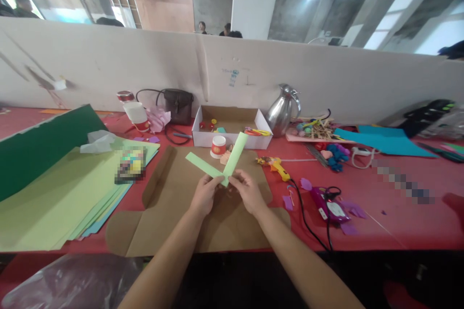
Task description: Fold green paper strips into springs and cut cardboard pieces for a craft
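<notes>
both hands up over the flattened cardboard sheet (174, 212) at table centre. left hand (203, 196) and right hand (247, 192) meet at the bottom of a folded light green paper strip (221, 161), bent into a v shape. one arm of the v runs up-left, the other up-right toward the white box (232, 128). left fingers pinch the strip at the fold from the left, right fingers pinch it from the right; thumbs on top, fingers curled close together, not spread. strip is held in the air just above the cardboard, not lying on it.

around it: small red-and-white paper cup (218, 147) just behind the strip, near the box front. yellow glue gun (276, 166) right of the cardboard, black cord trailing toward the table edge. purple tool (328, 205) further right with purple scraps beside it. stack of light green paper sheets (61, 193) left of the cardboard, dark green sheet (39, 145) behind that. steel jug (282, 111) right of the box, dark handbag (177, 105) left of it, both against the white partition. blue sheets (384, 141) far right. table cover is red.
</notes>
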Tool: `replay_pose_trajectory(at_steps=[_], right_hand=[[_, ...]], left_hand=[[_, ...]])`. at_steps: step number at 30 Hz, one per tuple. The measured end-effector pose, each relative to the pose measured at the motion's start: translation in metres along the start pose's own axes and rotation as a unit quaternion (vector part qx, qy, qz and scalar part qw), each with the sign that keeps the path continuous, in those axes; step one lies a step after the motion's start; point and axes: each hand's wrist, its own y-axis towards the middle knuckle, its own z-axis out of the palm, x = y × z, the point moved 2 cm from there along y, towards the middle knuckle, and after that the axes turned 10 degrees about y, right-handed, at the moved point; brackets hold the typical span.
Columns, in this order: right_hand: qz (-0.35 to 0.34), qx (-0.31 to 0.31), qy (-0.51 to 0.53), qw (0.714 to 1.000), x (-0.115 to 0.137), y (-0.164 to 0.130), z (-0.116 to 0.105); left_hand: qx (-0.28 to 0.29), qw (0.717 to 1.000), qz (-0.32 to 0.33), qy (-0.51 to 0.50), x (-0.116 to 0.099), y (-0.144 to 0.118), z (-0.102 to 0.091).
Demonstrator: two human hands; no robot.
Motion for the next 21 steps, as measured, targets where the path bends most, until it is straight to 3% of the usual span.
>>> replay_pose_trajectory(at_steps=[13,21], right_hand=[[-0.001,-0.003,-0.018,1.000,-0.002,0.001,0.001],[-0.076,0.009,-0.105,0.991,0.013,-0.004,-0.002]], left_hand=[[-0.011,0.999,-0.042,0.013,-0.008,-0.001,-0.001],[0.000,0.994,-0.087,0.066,-0.019,-0.005,-0.003]])
